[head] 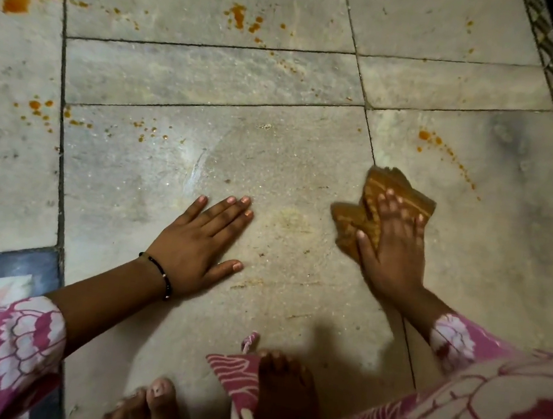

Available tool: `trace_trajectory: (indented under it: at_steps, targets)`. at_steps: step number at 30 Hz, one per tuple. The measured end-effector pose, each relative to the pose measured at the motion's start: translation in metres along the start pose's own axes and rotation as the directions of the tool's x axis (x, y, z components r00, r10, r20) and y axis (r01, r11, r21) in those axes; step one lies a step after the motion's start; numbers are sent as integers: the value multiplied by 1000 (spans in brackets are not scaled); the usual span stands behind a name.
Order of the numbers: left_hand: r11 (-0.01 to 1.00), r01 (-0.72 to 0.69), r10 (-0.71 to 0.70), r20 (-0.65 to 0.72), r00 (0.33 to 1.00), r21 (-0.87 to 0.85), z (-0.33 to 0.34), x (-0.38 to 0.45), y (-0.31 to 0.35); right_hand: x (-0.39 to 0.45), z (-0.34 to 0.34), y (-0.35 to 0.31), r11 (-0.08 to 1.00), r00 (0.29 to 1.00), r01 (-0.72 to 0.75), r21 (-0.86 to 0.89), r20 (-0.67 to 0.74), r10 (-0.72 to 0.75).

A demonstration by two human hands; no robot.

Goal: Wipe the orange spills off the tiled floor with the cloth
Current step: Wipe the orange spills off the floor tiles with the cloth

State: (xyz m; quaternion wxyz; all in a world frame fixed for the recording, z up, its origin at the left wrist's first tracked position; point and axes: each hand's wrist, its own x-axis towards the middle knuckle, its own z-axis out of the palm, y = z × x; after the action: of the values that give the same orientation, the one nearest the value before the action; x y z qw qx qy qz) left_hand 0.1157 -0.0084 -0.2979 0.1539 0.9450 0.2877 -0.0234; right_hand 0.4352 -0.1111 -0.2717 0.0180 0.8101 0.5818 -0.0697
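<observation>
Right hand (393, 246) presses flat-fingered on the stained cloth (377, 208) mid-floor (214, 74), left hand (203, 239) open, braced; soaked cloth may smear orange spills (447, 153) toward the right edge.

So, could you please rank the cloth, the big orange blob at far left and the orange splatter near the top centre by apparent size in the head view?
1. Crumpled orange-brown cloth, largest.
2. Orange splatter cluster at top centre.
3. Round orange blob at far left; close to the splatter, so unsure.

Nothing to read here: no words, labels, brands or numbers anywhere in view, only woven line patterns and printed flowers, and none of it forms letters.
</observation>
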Motion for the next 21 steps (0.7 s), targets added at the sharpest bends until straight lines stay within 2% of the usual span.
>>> trace_trajectory:
  at_steps: [1, 3, 5, 8, 10, 12, 15, 18, 21]
  targets:
    - [1000, 4, -4, 5, 1000, 3, 0, 0, 0, 14, -1, -14, 1000, 1000, 3, -6, 0, -3]
    - [1000, 6, -6, 8, 1000, 4, 0, 0, 1, 25, -4, -37, 986, 985, 166, -21, 50, -165]
    - [1000, 4, -4, 11, 1000, -6, -1, 0, 1, 10, -3, -42, 920, 915, 390, -18, 123, -385]
    - [1000, 9, -9, 1, 1000, -16, -2, 0, 2, -18, -4, -11, 815, 800, 579, -29, 213, -561]
    - [1000, 11, -11, -6, 1000, -28, -1, 0, 3, -9, -7, 18, 798, 787, 599, -69, 234, -571]
    - [1000, 0, 0, -5, 1000, -31, -2, 2, 2, 16, -12, 25, 851, 845, 517, -94, 213, -491]
    - [999, -7, 7, 20, 1000, -33, -4, 1, -3, 57, -12, -10, 908, 912, 402, -114, 143, -386]
    - [1000, -6, 7, 16, 1000, -29, -6, 1, -1, 57, -8, -51, 847, 845, 526, -81, 168, -509]
    - [992, 120, -120, -11, 993, -26, -12, -11, -13, 17, 0, -40, 698, 697, 711, -89, 226, -681]
